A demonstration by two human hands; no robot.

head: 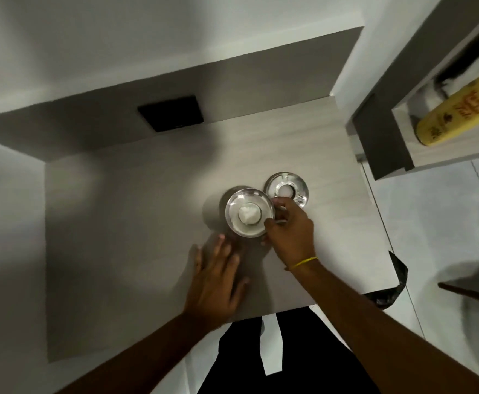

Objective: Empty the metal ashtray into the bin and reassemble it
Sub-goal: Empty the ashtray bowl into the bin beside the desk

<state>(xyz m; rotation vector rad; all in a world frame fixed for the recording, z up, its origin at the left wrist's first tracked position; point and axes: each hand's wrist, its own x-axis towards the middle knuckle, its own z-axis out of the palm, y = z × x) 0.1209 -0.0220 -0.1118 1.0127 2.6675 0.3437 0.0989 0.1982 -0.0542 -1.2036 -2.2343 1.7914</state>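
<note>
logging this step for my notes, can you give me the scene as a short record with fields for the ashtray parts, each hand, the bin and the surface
ashtray bowl: round shiny metal bowl with something white inside, on the table
ashtray lid: round metal ring lid with a centre hole, lying off the bowl, just behind and right of it
right hand: right hand gripping the bowl's right rim
left hand: left hand flat on the table, holding nothing
bin: black-lined bin on the floor beside the table's right edge
surface: pale wood-grain table
</note>
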